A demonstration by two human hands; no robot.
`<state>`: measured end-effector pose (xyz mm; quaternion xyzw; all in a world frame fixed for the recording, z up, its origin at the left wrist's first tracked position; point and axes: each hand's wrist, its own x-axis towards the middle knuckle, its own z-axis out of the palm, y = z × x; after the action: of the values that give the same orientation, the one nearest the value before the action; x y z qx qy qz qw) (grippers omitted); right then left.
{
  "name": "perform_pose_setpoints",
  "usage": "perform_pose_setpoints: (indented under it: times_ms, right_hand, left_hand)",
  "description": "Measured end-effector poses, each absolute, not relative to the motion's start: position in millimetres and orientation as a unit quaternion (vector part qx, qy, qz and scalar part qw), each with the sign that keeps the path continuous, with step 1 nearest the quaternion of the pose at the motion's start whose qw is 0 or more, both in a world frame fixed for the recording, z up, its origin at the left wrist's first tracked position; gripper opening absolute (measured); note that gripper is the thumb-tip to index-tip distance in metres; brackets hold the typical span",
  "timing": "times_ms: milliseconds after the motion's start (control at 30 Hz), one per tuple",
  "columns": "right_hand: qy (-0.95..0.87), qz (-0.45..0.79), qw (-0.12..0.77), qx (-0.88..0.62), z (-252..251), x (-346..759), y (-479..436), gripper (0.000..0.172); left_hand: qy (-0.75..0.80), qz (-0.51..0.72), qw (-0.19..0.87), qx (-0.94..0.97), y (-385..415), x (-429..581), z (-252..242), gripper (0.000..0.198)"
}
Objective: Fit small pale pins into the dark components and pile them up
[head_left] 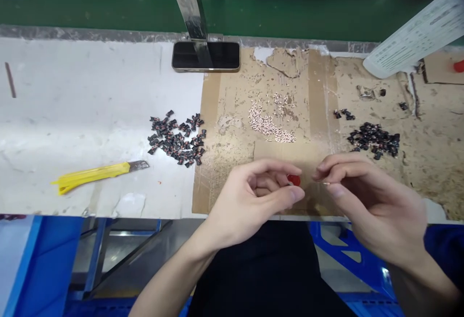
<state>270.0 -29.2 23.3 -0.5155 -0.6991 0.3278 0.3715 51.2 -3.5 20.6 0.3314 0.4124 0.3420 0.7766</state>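
Observation:
My left hand [259,191] is closed on a small red round piece [294,180], which shows between its thumb and fingers. Just to the right, my right hand [366,196] pinches a tiny copper-coloured metal piece [326,183] between thumb and forefinger. A short gap separates the two hands, above the front of the cardboard. Beyond them lies a scattered heap of tiny copper-coloured pieces [270,126]. Small black parts with coppery marks form one pile [177,138] to the left and another pile [375,139] behind my right hand.
A yellow utility knife [97,174] lies at left with its blade out. A phone [205,56] sits at the back by a metal post [188,5]. A white printed bottle [413,32] leans in at the right. Worn cardboard [232,99] covers the table's middle.

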Motion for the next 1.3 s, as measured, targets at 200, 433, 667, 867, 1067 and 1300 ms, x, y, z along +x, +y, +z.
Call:
perform_pose_setpoints:
  times_ms: [200,433,667,867,1067,1300]
  right_hand:
    - [-0.79,0.171,0.267,-0.525,10.1,267.8,-36.3,0.019]
    - [-0.816,0.131,0.239,-0.509,7.6,261.9,-31.7,0.022]
    - [-0.806,0.161,0.245,-0.515,12.4,261.5,-33.1,0.023]
    - [-0.611,0.423,0.382,-0.55,24.8,258.6,-37.9,0.015]
    - [-0.512,0.527,0.422,-0.532,26.5,257.2,-40.8,0.014]
    - [-0.444,0.608,0.434,-0.494,23.6,257.4,-44.4,0.011]
  left_hand:
    - [0.513,0.408,0.642,0.398,-13.6,36.9,7.1,0.008]
    - [0.531,0.419,0.613,0.409,-17.2,32.0,7.5,0.014]
    - [0.511,0.441,0.626,0.391,-17.9,30.8,11.7,0.02]
    - [0.458,0.411,0.72,0.319,-17.4,50.2,13.8,0.013]
    - [0.401,0.402,0.778,0.269,-18.6,63.7,14.3,0.009]
    - [0.395,0.385,0.807,0.211,-20.0,63.0,20.3,0.006]
